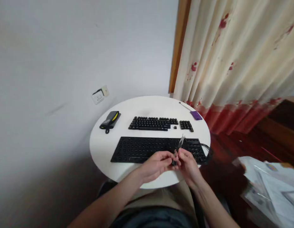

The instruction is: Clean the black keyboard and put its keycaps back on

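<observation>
Over the right part of a black keyboard base with its keycaps off, both my hands meet close together. A keycap puller with a dark body and thin metal prongs points up and away from me between them. My right hand is closed round its side. My left hand has its fingers pinched at its lower part, where a small black end shows below the fingertips; whether that end belongs to the puller is hard to tell.
Removed keycaps lie in rows behind the base, with a number-pad block and one loose keycap. A grey-black pouch sits left on the round white table, a purple-ended item right. The cable hangs at the right edge.
</observation>
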Action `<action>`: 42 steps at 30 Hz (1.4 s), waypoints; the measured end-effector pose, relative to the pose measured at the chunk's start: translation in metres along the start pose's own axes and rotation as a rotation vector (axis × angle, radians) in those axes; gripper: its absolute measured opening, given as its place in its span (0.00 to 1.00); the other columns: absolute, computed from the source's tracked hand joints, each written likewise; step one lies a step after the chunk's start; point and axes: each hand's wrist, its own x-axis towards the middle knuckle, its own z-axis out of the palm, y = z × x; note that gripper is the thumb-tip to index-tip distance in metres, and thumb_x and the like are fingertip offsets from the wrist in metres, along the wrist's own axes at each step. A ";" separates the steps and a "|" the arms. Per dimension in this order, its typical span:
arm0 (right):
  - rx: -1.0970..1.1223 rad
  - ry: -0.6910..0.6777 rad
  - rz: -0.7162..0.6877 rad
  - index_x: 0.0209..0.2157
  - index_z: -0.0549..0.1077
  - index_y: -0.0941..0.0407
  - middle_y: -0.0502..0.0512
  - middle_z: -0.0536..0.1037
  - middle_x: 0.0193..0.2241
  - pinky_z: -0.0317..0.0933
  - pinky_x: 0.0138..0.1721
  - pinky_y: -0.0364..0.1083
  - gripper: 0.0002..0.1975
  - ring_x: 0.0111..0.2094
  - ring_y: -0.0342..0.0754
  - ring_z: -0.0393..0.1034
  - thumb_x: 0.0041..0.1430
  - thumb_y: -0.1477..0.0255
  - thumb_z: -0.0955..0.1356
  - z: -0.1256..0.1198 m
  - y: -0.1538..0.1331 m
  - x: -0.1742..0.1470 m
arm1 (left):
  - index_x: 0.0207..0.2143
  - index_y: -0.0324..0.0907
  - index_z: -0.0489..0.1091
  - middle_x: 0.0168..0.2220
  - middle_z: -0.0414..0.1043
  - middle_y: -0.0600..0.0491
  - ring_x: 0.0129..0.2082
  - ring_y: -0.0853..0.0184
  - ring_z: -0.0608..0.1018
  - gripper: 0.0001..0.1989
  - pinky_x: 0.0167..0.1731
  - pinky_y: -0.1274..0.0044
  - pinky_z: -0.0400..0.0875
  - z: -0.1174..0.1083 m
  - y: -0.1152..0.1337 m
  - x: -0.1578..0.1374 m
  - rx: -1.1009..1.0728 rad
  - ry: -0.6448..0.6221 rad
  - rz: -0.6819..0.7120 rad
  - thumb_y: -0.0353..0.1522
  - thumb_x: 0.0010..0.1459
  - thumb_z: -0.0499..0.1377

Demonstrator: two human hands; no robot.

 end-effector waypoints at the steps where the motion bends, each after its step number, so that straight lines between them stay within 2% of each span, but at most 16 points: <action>1: -0.014 0.021 -0.014 0.18 0.70 0.58 0.46 0.63 0.15 0.52 0.17 0.39 0.24 0.16 0.37 0.53 0.43 0.53 0.78 -0.001 0.002 0.000 | 0.33 0.33 0.76 0.36 0.75 0.47 0.37 0.66 0.77 0.14 0.46 0.72 0.70 0.000 0.000 0.000 0.000 0.012 -0.013 0.34 0.49 0.72; 6: -0.202 0.102 -0.170 0.21 0.70 0.58 0.49 0.68 0.19 0.52 0.19 0.39 0.24 0.19 0.39 0.55 0.53 0.52 0.74 -0.002 0.010 -0.001 | 0.30 0.33 0.76 0.33 0.73 0.50 0.34 0.68 0.77 0.14 0.44 0.73 0.70 -0.001 -0.004 0.002 0.035 0.076 -0.006 0.33 0.45 0.74; 11: -0.412 0.116 -0.300 0.20 0.66 0.56 0.47 0.64 0.17 0.50 0.20 0.41 0.26 0.19 0.40 0.56 0.57 0.50 0.69 0.000 0.012 0.001 | 0.28 0.34 0.76 0.30 0.74 0.51 0.33 0.68 0.77 0.13 0.43 0.73 0.69 -0.003 -0.006 0.003 0.154 0.147 0.052 0.32 0.43 0.74; 19: -0.655 0.122 -0.458 0.22 0.65 0.56 0.46 0.62 0.20 0.51 0.25 0.42 0.22 0.23 0.42 0.56 0.63 0.56 0.66 -0.009 0.015 0.002 | 0.30 0.36 0.73 0.29 0.76 0.52 0.32 0.69 0.76 0.05 0.35 0.78 0.67 -0.007 -0.011 0.007 0.514 0.168 0.185 0.28 0.50 0.65; 23: -0.616 0.132 -0.449 0.21 0.64 0.56 0.46 0.62 0.18 0.49 0.24 0.42 0.23 0.21 0.41 0.55 0.63 0.54 0.66 -0.009 0.013 0.003 | 0.34 0.38 0.70 0.33 0.75 0.53 0.35 0.68 0.78 0.09 0.36 0.79 0.69 -0.005 -0.014 0.009 0.567 0.143 0.269 0.23 0.47 0.63; 27: -0.443 0.148 -0.415 0.22 0.64 0.56 0.45 0.62 0.17 0.47 0.21 0.41 0.23 0.19 0.39 0.54 0.64 0.54 0.66 -0.010 0.012 0.004 | 0.41 0.38 0.70 0.37 0.76 0.50 0.39 0.67 0.79 0.15 0.40 0.77 0.72 -0.006 -0.008 0.005 0.652 0.116 0.225 0.23 0.48 0.63; 31: -0.278 0.198 -0.457 0.25 0.65 0.56 0.46 0.64 0.19 0.48 0.21 0.41 0.21 0.19 0.39 0.55 0.64 0.56 0.67 -0.015 0.011 0.004 | 0.40 0.38 0.74 0.38 0.77 0.49 0.39 0.67 0.80 0.11 0.45 0.74 0.74 -0.015 0.014 0.007 0.799 0.157 0.217 0.27 0.53 0.64; 34: -0.232 0.222 -0.468 0.26 0.67 0.56 0.46 0.65 0.20 0.49 0.20 0.41 0.19 0.19 0.38 0.55 0.64 0.57 0.68 -0.019 0.010 0.006 | 0.38 0.40 0.77 0.40 0.76 0.50 0.39 0.68 0.79 0.06 0.46 0.74 0.75 -0.025 0.040 0.024 0.992 0.236 0.360 0.30 0.56 0.63; 37: -0.237 0.238 -0.467 0.27 0.67 0.56 0.46 0.65 0.20 0.49 0.20 0.41 0.19 0.19 0.38 0.55 0.64 0.57 0.68 -0.022 0.010 0.008 | 0.36 0.41 0.78 0.41 0.75 0.50 0.37 0.68 0.79 0.05 0.41 0.76 0.76 -0.035 0.065 0.059 1.231 0.240 0.504 0.28 0.56 0.63; 40: -0.269 0.251 -0.466 0.26 0.67 0.56 0.47 0.65 0.20 0.49 0.21 0.41 0.19 0.19 0.39 0.55 0.64 0.56 0.67 -0.021 0.009 0.008 | 0.35 0.40 0.79 0.37 0.78 0.51 0.35 0.68 0.78 0.05 0.40 0.77 0.74 -0.043 0.077 0.100 1.509 0.188 0.552 0.27 0.55 0.64; 42: -0.296 0.262 -0.469 0.25 0.67 0.56 0.46 0.65 0.19 0.49 0.21 0.41 0.20 0.19 0.39 0.55 0.64 0.56 0.67 -0.020 0.009 0.008 | 0.35 0.42 0.80 0.36 0.79 0.52 0.36 0.67 0.78 0.04 0.43 0.75 0.71 -0.047 0.076 0.124 1.649 0.149 0.549 0.29 0.56 0.65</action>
